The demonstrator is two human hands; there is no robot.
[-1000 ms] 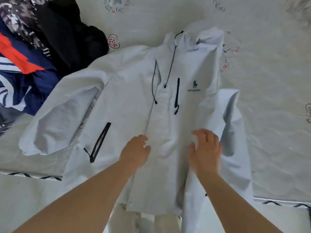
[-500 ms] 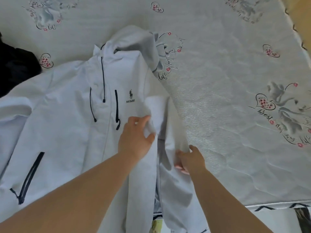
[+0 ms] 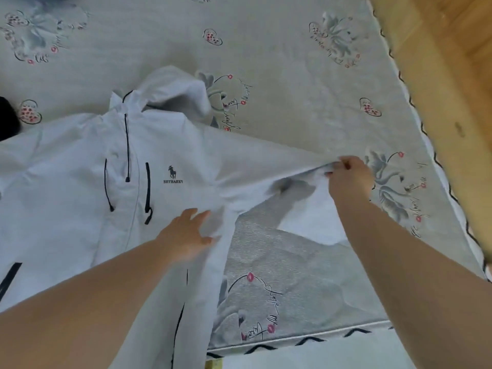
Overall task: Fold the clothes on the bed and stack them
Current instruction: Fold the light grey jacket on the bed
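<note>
Grey bed sheet printed with hearts and flowers covers the bed, and on its left part a white jacket lies front up, with black zippers and a small horse logo on the chest. One sleeve is stretched out to the right, where the right hand pinches its end and holds it a little above the sheet. The left hand presses flat with straight fingers on the jacket near the armpit, grasping nothing, while a dark garment shows at the left edge and a wooden floor lies beyond the bed on the right.
</note>
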